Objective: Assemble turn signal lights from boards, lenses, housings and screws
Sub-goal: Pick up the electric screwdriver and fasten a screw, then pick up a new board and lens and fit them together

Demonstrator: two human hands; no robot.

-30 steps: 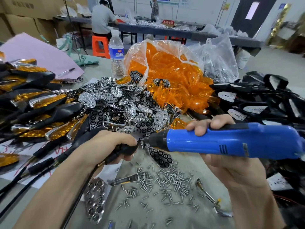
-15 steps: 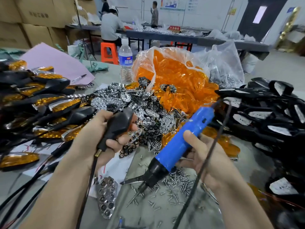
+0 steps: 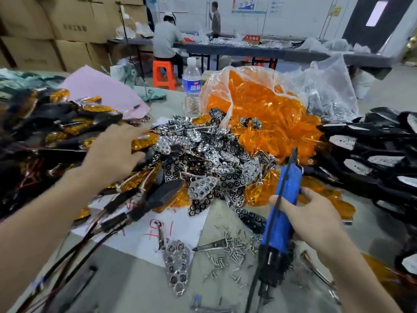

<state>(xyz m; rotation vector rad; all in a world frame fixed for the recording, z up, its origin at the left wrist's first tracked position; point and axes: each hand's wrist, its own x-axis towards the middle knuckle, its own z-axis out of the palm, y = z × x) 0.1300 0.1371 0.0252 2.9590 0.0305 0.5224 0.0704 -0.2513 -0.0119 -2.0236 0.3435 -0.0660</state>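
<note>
Your left hand (image 3: 112, 152) clasps an amber-lensed black turn signal light (image 3: 144, 141) at the finished pile (image 3: 67, 132). Your right hand (image 3: 316, 220) grips the blue electric screwdriver (image 3: 288, 190), bit down; loose steel screws (image 3: 232, 247) lie just left of it.

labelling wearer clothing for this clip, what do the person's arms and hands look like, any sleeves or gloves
The left forearm and right forearm are bare to the frame edge, no sleeves in view. The left hand and right hand wear no gloves; no watch, ring or wristband shows.
</note>
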